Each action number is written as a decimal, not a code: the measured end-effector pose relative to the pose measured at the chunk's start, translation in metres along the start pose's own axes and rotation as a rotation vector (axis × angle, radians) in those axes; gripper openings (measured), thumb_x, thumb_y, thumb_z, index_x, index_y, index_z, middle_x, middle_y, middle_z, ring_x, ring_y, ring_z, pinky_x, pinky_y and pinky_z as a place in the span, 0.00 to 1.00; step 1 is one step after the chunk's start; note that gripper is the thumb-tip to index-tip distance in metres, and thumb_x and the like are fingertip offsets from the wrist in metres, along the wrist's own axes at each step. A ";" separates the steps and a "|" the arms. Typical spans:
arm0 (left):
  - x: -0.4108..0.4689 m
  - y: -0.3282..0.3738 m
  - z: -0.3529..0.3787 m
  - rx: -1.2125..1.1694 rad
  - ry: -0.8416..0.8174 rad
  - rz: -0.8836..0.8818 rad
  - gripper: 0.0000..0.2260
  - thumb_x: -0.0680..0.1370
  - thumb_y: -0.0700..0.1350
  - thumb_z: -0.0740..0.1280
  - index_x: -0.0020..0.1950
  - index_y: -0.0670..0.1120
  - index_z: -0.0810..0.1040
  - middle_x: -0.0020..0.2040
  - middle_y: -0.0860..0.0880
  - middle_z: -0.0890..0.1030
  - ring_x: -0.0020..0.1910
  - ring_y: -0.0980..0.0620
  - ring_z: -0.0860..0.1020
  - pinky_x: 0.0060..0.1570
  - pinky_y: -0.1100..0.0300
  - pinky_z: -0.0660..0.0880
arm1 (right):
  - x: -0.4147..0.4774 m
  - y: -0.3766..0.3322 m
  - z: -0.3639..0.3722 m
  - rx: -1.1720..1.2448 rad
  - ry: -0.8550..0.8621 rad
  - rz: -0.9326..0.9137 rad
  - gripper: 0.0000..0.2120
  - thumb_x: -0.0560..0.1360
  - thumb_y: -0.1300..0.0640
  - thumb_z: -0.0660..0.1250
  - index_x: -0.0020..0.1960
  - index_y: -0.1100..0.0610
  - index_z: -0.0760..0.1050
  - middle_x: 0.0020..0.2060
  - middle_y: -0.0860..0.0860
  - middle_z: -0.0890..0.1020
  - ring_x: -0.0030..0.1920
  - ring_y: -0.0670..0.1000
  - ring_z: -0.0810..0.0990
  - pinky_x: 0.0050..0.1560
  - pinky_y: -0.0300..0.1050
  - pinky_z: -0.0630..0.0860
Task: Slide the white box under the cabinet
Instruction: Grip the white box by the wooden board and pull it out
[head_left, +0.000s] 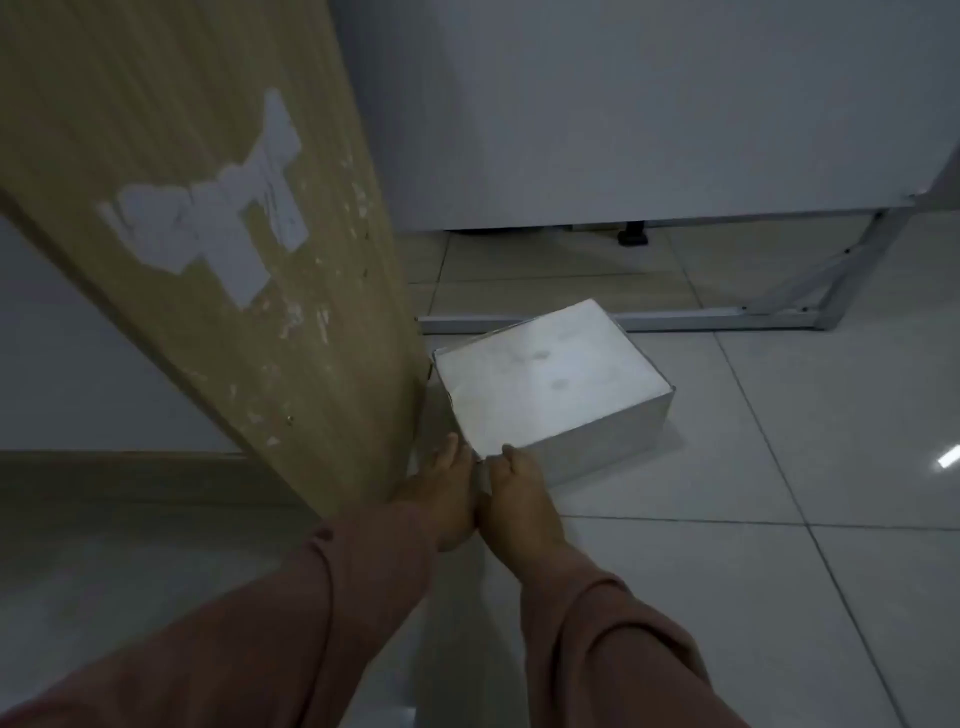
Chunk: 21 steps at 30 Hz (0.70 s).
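Note:
A white box lies flat on the tiled floor, turned at an angle, its far corner near a metal rail. Both hands meet at its near corner. My left hand presses its fingertips against the box's left near edge, beside the wooden panel. My right hand rests its fingers on the near corner and front side. Neither hand wraps around the box; the fingers are stretched out against it. The white cabinet stands behind, raised off the floor with a dark gap under it. Pink sleeves cover both arms.
A tall tan wooden panel with torn white tape patches leans close on the left, touching the box's left corner. A grey metal frame with a floor rail and slanted legs runs behind the box. A black cabinet foot shows under the cabinet.

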<state>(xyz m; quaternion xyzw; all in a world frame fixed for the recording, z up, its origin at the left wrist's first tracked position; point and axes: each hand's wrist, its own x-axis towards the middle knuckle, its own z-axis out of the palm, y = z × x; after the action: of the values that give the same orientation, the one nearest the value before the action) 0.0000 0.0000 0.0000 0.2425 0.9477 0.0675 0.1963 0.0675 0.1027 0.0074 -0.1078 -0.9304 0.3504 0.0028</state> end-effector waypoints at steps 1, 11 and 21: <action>0.003 -0.001 0.000 -0.014 0.018 -0.017 0.31 0.78 0.47 0.60 0.79 0.45 0.51 0.80 0.44 0.49 0.79 0.42 0.50 0.75 0.42 0.57 | 0.004 0.001 0.002 -0.013 0.006 -0.005 0.26 0.76 0.64 0.60 0.73 0.61 0.61 0.76 0.58 0.58 0.77 0.56 0.52 0.74 0.48 0.59; 0.007 -0.024 0.000 0.030 -0.073 -0.064 0.37 0.79 0.48 0.62 0.79 0.45 0.41 0.80 0.48 0.40 0.79 0.45 0.43 0.77 0.48 0.51 | 0.033 0.008 0.029 -0.096 -0.146 -0.078 0.32 0.76 0.63 0.58 0.77 0.61 0.49 0.76 0.57 0.58 0.77 0.60 0.47 0.76 0.49 0.53; -0.009 -0.018 -0.005 0.001 -0.049 -0.112 0.35 0.80 0.45 0.61 0.79 0.47 0.42 0.80 0.49 0.40 0.79 0.46 0.45 0.77 0.50 0.52 | 0.031 0.017 0.021 -0.274 0.039 -0.071 0.10 0.65 0.67 0.70 0.44 0.58 0.80 0.39 0.55 0.81 0.43 0.56 0.77 0.38 0.40 0.63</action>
<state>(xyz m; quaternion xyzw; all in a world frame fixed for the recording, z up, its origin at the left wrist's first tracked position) -0.0028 -0.0200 0.0035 0.1909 0.9547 0.0500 0.2228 0.0386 0.1075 -0.0221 -0.0810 -0.9725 0.2177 0.0187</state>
